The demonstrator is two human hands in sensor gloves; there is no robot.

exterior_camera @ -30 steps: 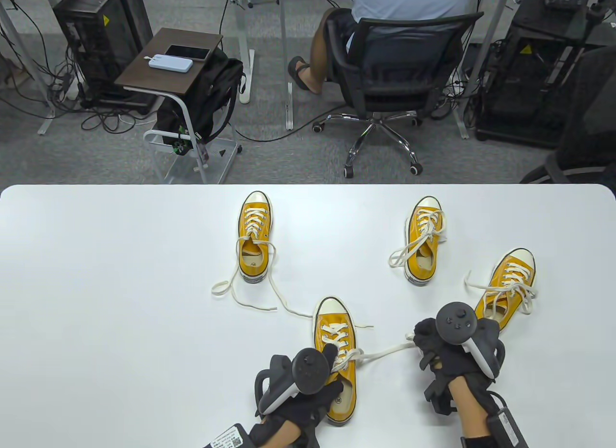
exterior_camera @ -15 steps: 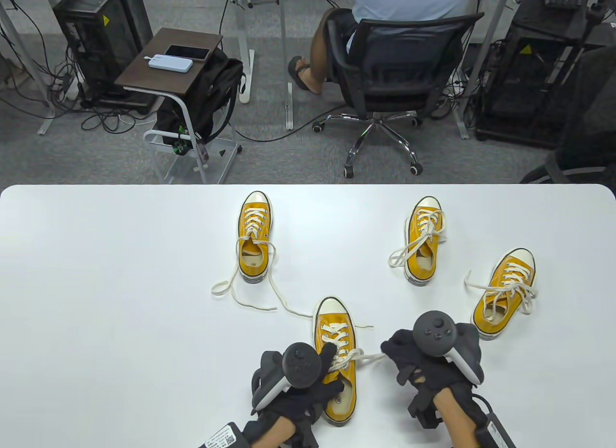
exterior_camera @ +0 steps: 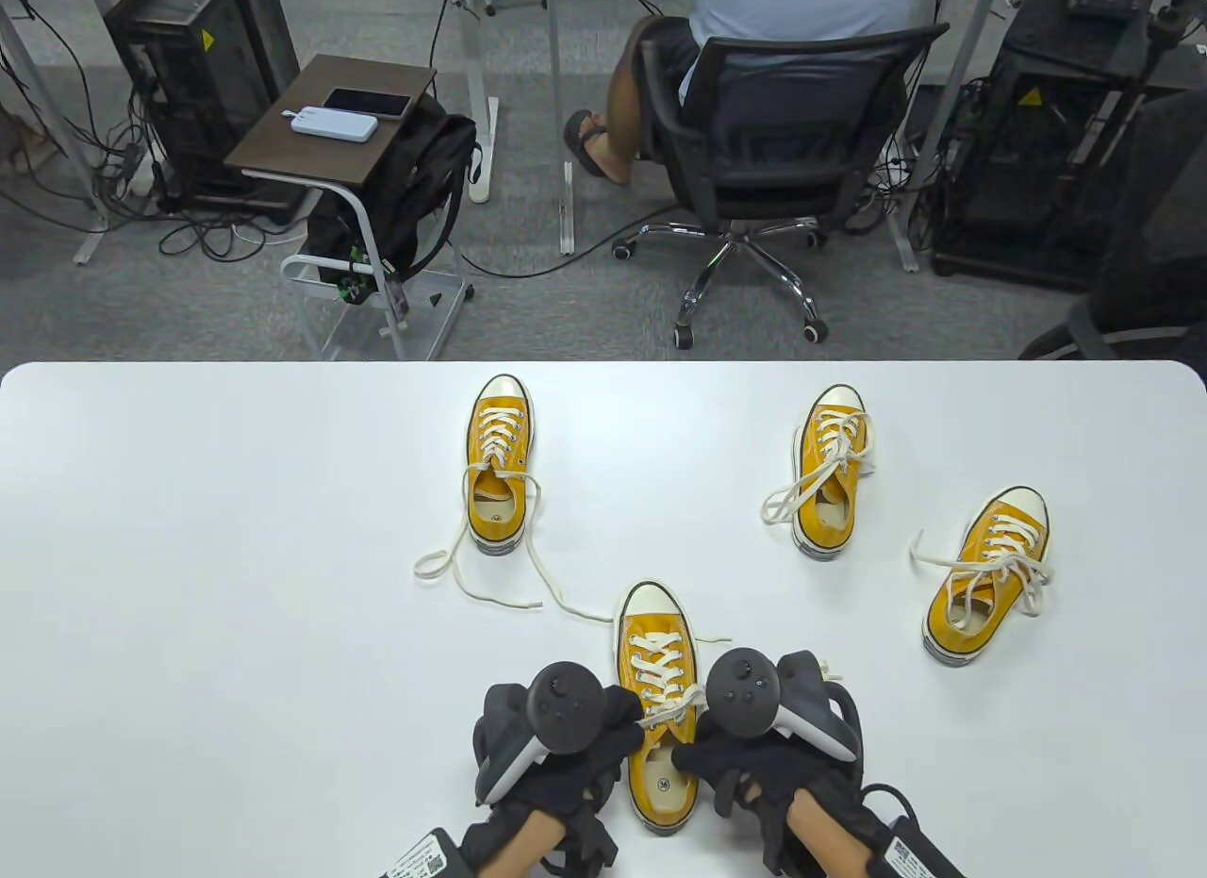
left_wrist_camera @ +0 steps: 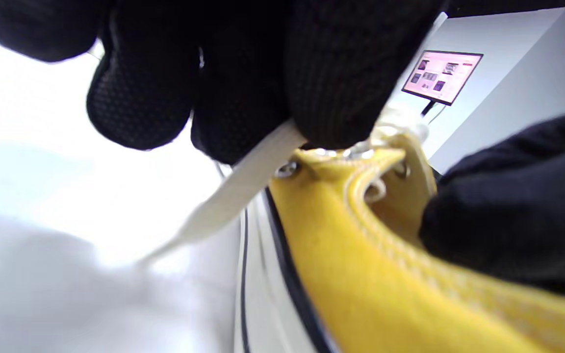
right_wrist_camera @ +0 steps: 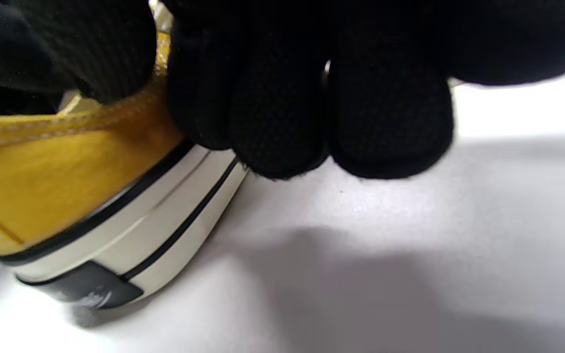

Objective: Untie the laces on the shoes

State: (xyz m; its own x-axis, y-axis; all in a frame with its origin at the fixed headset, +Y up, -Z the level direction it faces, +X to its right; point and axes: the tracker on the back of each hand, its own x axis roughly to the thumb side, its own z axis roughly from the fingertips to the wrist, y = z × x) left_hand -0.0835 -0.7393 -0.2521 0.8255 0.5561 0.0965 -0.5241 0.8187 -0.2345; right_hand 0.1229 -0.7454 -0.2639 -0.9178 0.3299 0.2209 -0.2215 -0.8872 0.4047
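Observation:
The near yellow shoe (exterior_camera: 660, 652) stands toe away at the table's front middle, and its white lace (exterior_camera: 675, 706) is still crossed over the tongue. My left hand (exterior_camera: 630, 718) is at the shoe's left side. In the left wrist view its fingertips (left_wrist_camera: 331, 113) pinch a lace strand (left_wrist_camera: 243, 186) at the top eyelets. My right hand (exterior_camera: 700, 752) is at the shoe's right side. In the right wrist view its fingers (right_wrist_camera: 282, 122) wrap the outside of the yellow collar (right_wrist_camera: 66, 162) and the thumb lies inside it.
Three more yellow shoes stand further back: one at the far left (exterior_camera: 500, 463) with long loose laces trailing toward the near shoe, one at the far right (exterior_camera: 830, 472) and one at the right (exterior_camera: 985, 576). The white table (exterior_camera: 189, 586) ends at the far edge.
My right hand has moved left from the stretched lace out at the right to the near shoe's right side. My left hand has shifted slightly back along the shoe.

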